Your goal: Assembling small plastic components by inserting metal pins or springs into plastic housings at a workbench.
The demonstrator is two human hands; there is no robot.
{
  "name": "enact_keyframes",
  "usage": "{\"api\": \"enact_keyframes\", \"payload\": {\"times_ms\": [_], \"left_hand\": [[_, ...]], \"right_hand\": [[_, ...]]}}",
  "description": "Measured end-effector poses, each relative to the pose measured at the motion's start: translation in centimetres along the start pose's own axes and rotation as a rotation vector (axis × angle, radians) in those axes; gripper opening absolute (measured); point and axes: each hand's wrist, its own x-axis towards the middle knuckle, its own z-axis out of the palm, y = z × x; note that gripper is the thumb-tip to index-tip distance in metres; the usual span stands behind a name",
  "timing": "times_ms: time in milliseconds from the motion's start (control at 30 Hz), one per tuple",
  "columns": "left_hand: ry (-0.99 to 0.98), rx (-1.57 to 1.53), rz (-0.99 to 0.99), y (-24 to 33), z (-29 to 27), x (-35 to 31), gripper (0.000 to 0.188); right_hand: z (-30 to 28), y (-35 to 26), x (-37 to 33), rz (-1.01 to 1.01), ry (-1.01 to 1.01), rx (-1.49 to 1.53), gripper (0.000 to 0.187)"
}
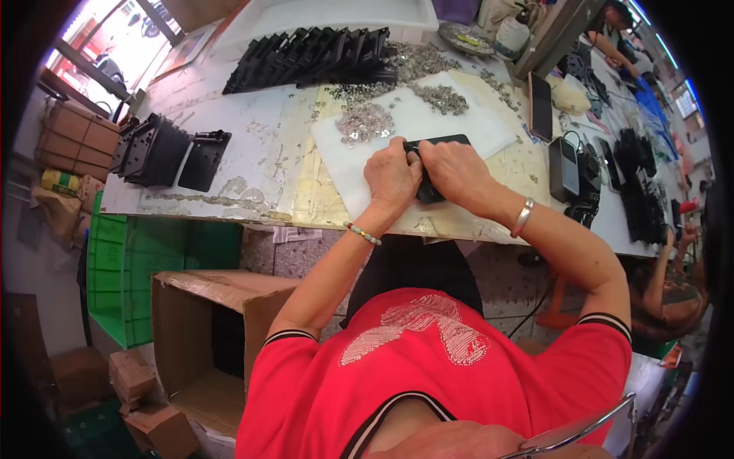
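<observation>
Plate [430, 190], flat and black, lies beneath and between the two hands in the head view, one portion showing above the right knuckles, another below, between the wrists. The left hand [393, 174] pinches its upper-left edge with fingers curled in; the right hand [461, 174] bends over its middle, fingers drawn together, and I cannot tell whether they grip it, since the fingertips are hidden. Both thumbs come close together. Plate and hands are over the near part of a white sheet [340, 170], with small metal pieces [365, 124] heaped just beyond the left hand.
</observation>
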Motion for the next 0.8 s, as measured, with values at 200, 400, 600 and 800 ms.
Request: {"api": "enact_keyframes", "payload": {"times_ms": [200, 400, 600, 800], "left_hand": [[0.040, -0.070, -0.021, 0.3, 0.1, 0.0, 0.030], [0.032, -0.098, -0.034, 0.6, -0.6, -0.2, 0.032], [0.000, -0.175, -0.055, 0.3, -0.7, 0.1, 0.030], [0.008, -0.176, -0.064, 0.3, -0.7, 0.0, 0.028]], "right_hand": [[0.1, 2.1, -1.7, 0.007, 0.083, 0.052, 0.012], [-1.2, 1.3, -3.5, 0.050, 0.061, 0.142, 0.009], [0.8, 1.7, -2.5, 0.031, 0.192, 0.337, 0.010], [0.3, 1.3, -1.7, 0.061, 0.199, 0.281, 0.014]]}}
